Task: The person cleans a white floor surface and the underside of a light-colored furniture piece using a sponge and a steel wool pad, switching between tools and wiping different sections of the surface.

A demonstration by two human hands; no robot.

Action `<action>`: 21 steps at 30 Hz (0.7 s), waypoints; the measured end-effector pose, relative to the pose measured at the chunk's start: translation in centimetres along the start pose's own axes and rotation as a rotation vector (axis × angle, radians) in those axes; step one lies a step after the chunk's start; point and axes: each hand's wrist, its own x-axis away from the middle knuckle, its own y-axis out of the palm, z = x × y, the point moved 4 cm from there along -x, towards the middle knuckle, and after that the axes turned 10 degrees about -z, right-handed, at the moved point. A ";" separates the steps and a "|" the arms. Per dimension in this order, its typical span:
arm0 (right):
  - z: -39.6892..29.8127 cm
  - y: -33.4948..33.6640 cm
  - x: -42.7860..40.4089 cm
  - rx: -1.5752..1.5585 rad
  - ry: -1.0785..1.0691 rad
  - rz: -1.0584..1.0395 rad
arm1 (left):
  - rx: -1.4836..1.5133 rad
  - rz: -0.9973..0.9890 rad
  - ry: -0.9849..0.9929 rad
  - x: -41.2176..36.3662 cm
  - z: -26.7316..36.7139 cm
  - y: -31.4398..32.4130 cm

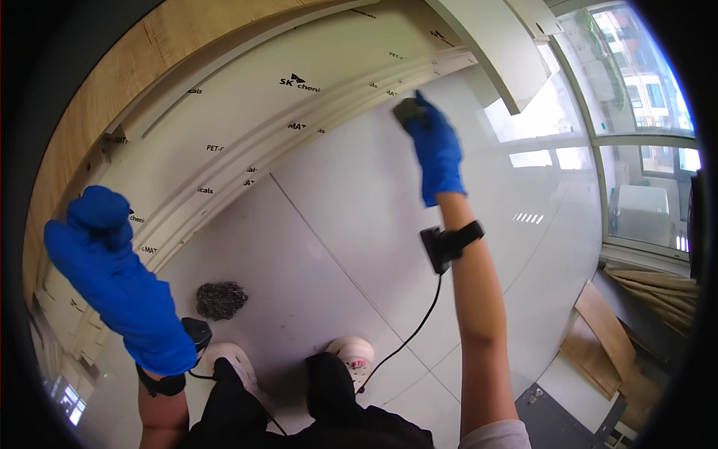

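My right hand (pixel 437 149), in a blue glove, is shut on a dark green scouring pad (pixel 408 112), slightly blurred, beside the long edges of film-covered panels (pixel 252 120). Printed writing repeats across their pale film. At the left, my left hand (pixel 106 258) wears a blue glove too; its fingers are curled above the panels' left end, and whether they hold anything is hidden. A dark, tangled scouring pad (pixel 221 300) lies on the pale tiled floor (pixel 336 247), between the panels and my feet.
A wood-grain board (pixel 73 118) curves along the upper left. One white board (pixel 493 62) juts in at the upper right. Wood offcuts (pixel 600 342) lie at the lower right, below a window (pixel 645 191). A black cable (pixel 418 331) hangs from my right wrist strap towards my shoe.
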 end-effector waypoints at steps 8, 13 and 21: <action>9.1 -3.6 -10.0 -0.565 0.157 0.181 | -0.186 0.027 0.131 0.2 -2.6 -5.3; 11.5 -4.0 -14.7 -0.085 0.030 0.171 | -0.393 -0.013 0.101 0.2 -2.6 -7.2; 7.2 -2.0 -13.3 0.638 -0.307 -0.060 | -0.195 0.030 -0.088 0.2 -4.9 -5.4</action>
